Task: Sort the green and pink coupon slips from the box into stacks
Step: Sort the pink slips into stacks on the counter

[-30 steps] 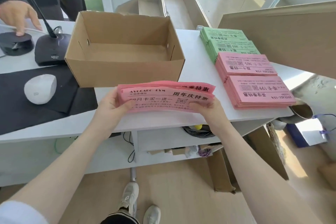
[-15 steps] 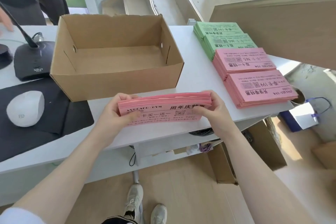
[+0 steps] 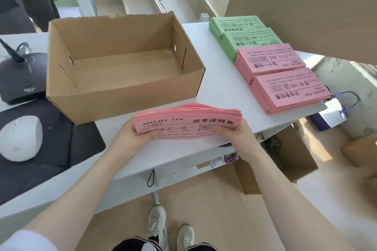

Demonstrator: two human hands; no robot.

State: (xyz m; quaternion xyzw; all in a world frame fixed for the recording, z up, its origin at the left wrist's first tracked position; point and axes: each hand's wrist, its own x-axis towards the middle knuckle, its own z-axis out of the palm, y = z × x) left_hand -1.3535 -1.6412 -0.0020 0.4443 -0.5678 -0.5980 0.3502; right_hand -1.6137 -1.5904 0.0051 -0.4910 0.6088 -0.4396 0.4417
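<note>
Head view, left to right: cardboard box (image 3: 122,63) sits emptied on the table (image 3: 220,91). Left hand (image 3: 130,138) grips the pink bundle's (image 3: 189,120) left end, right hand (image 3: 242,138) its right end, at the table's near edge. Bundle's long axis runs left-right. Sorted stacks, green stacks (image 3: 242,32) behind pink stacks (image 3: 285,79), lie to the right and further back; right hand is nearer.

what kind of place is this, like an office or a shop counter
Most likely a gym's front desk or office. The pink coupon bundle in both hands is printed "GYM", sorted pink stacks and green stacks lie on the white counter, and a desk microphone and computer mouse sit alongside.
</note>
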